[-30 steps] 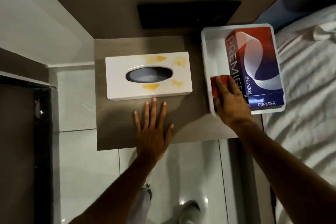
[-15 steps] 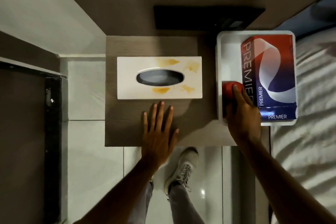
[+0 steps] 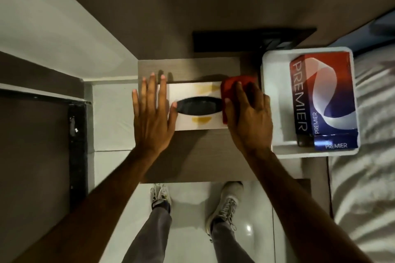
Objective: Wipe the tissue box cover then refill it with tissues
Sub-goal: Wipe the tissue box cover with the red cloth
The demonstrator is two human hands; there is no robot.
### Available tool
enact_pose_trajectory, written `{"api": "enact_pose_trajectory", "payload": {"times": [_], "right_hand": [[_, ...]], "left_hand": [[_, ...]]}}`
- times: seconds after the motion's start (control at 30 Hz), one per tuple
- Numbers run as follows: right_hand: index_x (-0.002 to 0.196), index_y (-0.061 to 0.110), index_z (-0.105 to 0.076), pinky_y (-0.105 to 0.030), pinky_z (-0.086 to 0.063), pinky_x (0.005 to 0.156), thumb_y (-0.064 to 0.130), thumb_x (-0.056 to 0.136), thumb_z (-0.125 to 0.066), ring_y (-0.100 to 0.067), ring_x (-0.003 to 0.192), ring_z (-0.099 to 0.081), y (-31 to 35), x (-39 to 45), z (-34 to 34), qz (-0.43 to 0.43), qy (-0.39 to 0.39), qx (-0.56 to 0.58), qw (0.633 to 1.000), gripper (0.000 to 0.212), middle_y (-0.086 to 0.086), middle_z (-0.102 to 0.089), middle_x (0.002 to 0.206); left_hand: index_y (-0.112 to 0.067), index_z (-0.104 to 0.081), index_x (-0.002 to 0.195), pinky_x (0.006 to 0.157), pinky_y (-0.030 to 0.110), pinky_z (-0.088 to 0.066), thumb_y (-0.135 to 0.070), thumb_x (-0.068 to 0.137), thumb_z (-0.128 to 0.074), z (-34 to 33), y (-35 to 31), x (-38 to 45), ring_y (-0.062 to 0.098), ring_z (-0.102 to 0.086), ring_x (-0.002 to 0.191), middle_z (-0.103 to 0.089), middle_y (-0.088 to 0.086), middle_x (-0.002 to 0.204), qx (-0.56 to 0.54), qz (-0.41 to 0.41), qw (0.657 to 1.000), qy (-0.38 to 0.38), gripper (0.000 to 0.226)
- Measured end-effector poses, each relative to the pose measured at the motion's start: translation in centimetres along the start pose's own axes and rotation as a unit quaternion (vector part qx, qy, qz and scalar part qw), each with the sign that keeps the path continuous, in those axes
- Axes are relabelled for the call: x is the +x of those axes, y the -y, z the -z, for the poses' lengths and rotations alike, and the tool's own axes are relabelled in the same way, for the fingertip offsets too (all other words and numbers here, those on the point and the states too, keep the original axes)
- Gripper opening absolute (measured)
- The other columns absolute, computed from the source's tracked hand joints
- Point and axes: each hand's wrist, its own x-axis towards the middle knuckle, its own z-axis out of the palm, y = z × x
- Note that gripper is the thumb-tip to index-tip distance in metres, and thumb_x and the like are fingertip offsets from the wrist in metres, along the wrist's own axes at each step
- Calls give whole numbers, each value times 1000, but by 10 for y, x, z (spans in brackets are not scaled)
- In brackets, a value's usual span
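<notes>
A white tissue box cover point(image 3: 192, 89) with a dark oval slot and yellow-orange stains lies on a small wooden table point(image 3: 198, 156). My left hand point(image 3: 152, 111) rests flat on the cover's left end, fingers spread. My right hand point(image 3: 249, 113) presses a red cloth point(image 3: 232, 83) onto the cover's right end, hiding that part. A red and blue PREMIER tissue pack point(image 3: 324, 98) lies in a white tray point(image 3: 275, 100) to the right.
A bed with white bedding point(image 3: 367, 156) lies right of the tray. Behind the table a dark panel point(image 3: 235, 40) is set in the brown wall. My legs and light shoes point(image 3: 224, 200) stand on pale floor tiles below the table's front edge.
My right hand lifted the red cloth out of the tray and brought it left onto the cover's right end. My left hand moved from the table up onto the cover's left end.
</notes>
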Motion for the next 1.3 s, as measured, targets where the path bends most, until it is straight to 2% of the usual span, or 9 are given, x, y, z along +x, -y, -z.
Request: {"api": "enact_pose_trajectory", "payload": {"times": [0.1, 0.27, 0.47, 0.63, 0.7, 0.87, 1.03, 1.2, 1.3], "right_hand": [[141, 24, -51, -51, -39, 108, 54, 103, -34, -34, 130, -49, -3, 9, -8, 21, -116, -57, 991, 51, -15, -49, 146], [163, 20, -17, -51, -16, 128, 50, 106, -33, -31, 159, -8, 7, 25, -34, 23, -66, 0, 998, 66, -11, -10, 172], [163, 21, -15, -52, -6, 129, 54, 106, -27, -34, 159, -3, 57, 36, -55, 16, -79, -21, 997, 67, -13, -8, 172], [163, 26, -15, -53, -18, 127, 58, 105, -25, -30, 159, -7, 57, 37, -57, 159, -14, -46, 986, 67, -7, -9, 172], [162, 30, -16, -54, -25, 125, 58, 105, -28, -28, 159, -9, 42, 35, -51, 114, -31, -28, 993, 65, -4, -10, 172], [161, 25, -24, -53, -14, 128, 52, 106, -27, -32, 159, -5, 93, 34, -71, -4, -90, -19, 996, 61, -9, -12, 172], [162, 25, -20, -48, -13, 129, 53, 107, -29, -29, 159, -7, 89, 27, -75, 192, -27, -58, 979, 62, -8, -13, 171], [159, 25, -31, -54, -15, 128, 54, 106, -29, -31, 158, -8, 79, 37, -67, 22, -76, -14, 997, 60, -8, -16, 171], [157, 21, -35, -54, -14, 128, 48, 108, -29, -35, 158, -10, 114, 31, -82, 56, -85, -36, 994, 56, -12, -21, 169]], "left_hand": [[-17, -14, 163, 129, 54, -12, -50, 108, -18, -13, 12, 17, 32, -13, 159, -15, 11, 172, -12, -20, 1000, 19, 65], [-17, -17, 163, 129, 52, -13, -45, 108, -20, -19, 13, 17, 28, -15, 160, -17, 9, 172, -62, -33, 998, 7, 62], [-17, -15, 164, 129, 54, -13, -31, 105, -33, -25, 16, 17, 28, -14, 160, -17, 9, 172, -64, -35, 997, -13, 63], [-16, -14, 164, 128, 55, -13, -27, 99, -39, -26, 17, 16, 27, -11, 160, -15, 8, 172, -81, -32, 996, -15, 70], [-16, -14, 164, 128, 55, -14, -26, 98, -37, -26, 17, 16, 26, -10, 160, -14, 8, 173, -93, -34, 995, -18, 70], [-13, -11, 164, 128, 54, -16, -27, 97, -35, -30, 18, 14, 25, -10, 160, -13, 10, 172, -121, 4, 992, -29, 72], [-10, -13, 163, 127, 54, -20, -33, 104, -28, -28, 16, 14, 25, -13, 160, -15, 11, 172, -118, 16, 993, -10, 65], [-9, -15, 163, 128, 52, -20, -24, 104, -28, -24, 20, 11, 21, -14, 160, -17, 7, 172, -220, -6, 975, 6, 62], [-7, -15, 162, 128, 51, -20, -29, 105, -20, -25, 23, 12, 21, -12, 160, -15, 8, 172, -231, -17, 973, 26, 61]]}}
